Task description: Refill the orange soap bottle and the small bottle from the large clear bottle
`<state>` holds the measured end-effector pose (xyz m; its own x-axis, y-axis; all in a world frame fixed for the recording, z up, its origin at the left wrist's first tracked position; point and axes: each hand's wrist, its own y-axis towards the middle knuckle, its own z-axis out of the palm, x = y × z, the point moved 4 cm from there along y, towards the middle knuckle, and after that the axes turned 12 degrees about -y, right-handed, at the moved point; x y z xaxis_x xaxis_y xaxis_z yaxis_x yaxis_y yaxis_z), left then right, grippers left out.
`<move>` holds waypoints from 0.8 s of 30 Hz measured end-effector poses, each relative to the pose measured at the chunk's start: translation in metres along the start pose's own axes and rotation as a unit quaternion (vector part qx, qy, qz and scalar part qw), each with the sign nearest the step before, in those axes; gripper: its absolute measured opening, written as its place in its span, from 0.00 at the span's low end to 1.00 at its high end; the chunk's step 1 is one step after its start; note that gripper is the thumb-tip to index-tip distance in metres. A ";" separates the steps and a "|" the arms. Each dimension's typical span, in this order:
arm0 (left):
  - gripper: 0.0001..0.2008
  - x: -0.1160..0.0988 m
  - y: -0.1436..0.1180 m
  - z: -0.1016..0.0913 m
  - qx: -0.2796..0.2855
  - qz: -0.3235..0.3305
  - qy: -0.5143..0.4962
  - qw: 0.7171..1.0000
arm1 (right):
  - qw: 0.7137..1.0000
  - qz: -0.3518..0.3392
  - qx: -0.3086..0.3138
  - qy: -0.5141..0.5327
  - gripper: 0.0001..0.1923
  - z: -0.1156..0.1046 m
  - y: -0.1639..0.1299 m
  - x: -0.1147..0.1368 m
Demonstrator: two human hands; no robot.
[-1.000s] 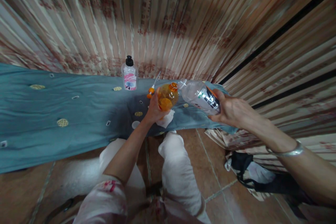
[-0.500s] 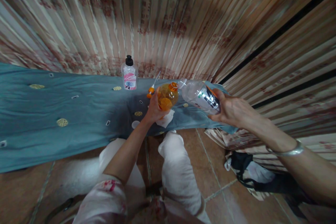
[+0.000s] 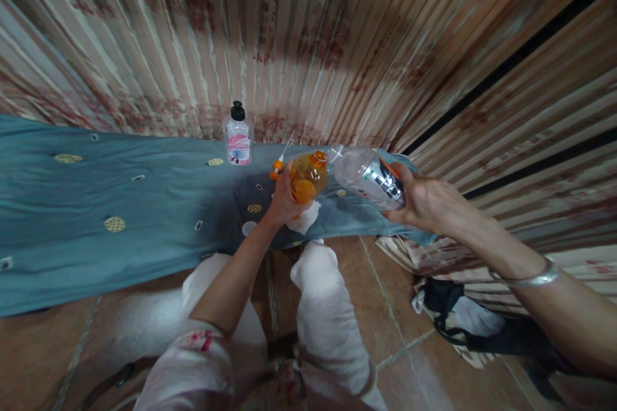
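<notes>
Orange bottle upright in left hand, clear bottle clamped in right hand, long axis tipped leftward, mouth touching orange bottle's neck, both above blue cloth near its right edge.

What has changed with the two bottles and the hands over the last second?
Nothing visibly changed. The left hand holds the orange bottle as before, and the right hand keeps the clear bottle tilted with its neck at the orange bottle's mouth. The pink-labelled bottle stands where it was on the blue cloth.
</notes>
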<state>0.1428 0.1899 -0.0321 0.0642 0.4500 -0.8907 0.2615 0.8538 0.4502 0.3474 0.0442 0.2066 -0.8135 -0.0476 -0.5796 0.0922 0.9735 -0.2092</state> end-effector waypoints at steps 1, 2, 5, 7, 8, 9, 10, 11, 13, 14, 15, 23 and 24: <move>0.61 0.000 0.000 0.000 -0.001 0.001 0.000 1.000 | 1.000 0.002 0.005 -0.002 0.40 -0.001 0.000 0.001; 0.61 -0.001 0.000 0.000 -0.001 0.004 -0.002 1.000 | 1.000 0.005 0.011 -0.005 0.41 -0.001 0.000 0.001; 0.61 -0.002 0.001 0.000 0.001 0.014 -0.008 1.000 | 1.000 0.010 0.019 -0.009 0.44 -0.001 0.000 0.002; 0.62 -0.003 0.001 0.000 0.003 0.016 -0.010 1.000 | 1.000 0.010 0.013 -0.007 0.44 -0.001 0.001 0.001; 0.61 -0.003 0.001 0.000 0.002 0.014 -0.009 1.000 | 1.000 0.008 0.008 -0.006 0.43 0.000 0.001 0.001; 0.61 -0.002 0.000 0.000 0.001 0.012 -0.008 1.000 | 1.000 0.007 0.004 -0.006 0.42 0.001 0.002 0.000; 0.61 -0.002 0.000 0.000 -0.002 0.009 -0.008 1.000 | 1.000 0.007 0.000 -0.006 0.42 0.002 0.002 0.000; 0.61 -0.002 0.000 0.000 -0.004 0.006 -0.007 1.000 | 1.000 0.007 -0.004 -0.007 0.42 0.003 0.002 -0.001; 0.61 -0.001 0.000 0.000 -0.005 0.001 -0.006 1.000 | 1.000 0.010 -0.009 -0.009 0.43 0.005 0.003 -0.002; 0.61 -0.001 0.000 0.000 -0.005 -0.001 -0.005 1.000 | 1.000 0.012 -0.009 -0.009 0.43 0.006 0.003 -0.002; 0.61 -0.001 0.000 0.000 -0.004 -0.002 -0.005 1.000 | 1.000 0.012 -0.009 -0.009 0.43 0.006 0.003 -0.002; 0.60 -0.003 0.000 -0.001 0.001 -0.002 -0.005 1.000 | 1.000 0.011 0.005 -0.009 0.43 0.003 0.002 0.001; 0.60 -0.004 0.000 -0.001 0.000 -0.003 -0.005 1.000 | 1.000 0.013 0.007 -0.010 0.43 0.003 0.002 0.001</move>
<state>0.1418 0.1884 -0.0290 0.0717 0.4417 -0.8943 0.2616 0.8569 0.4442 0.3484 0.0454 0.2037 -0.7991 -0.0260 -0.6006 0.1219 0.9713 -0.2042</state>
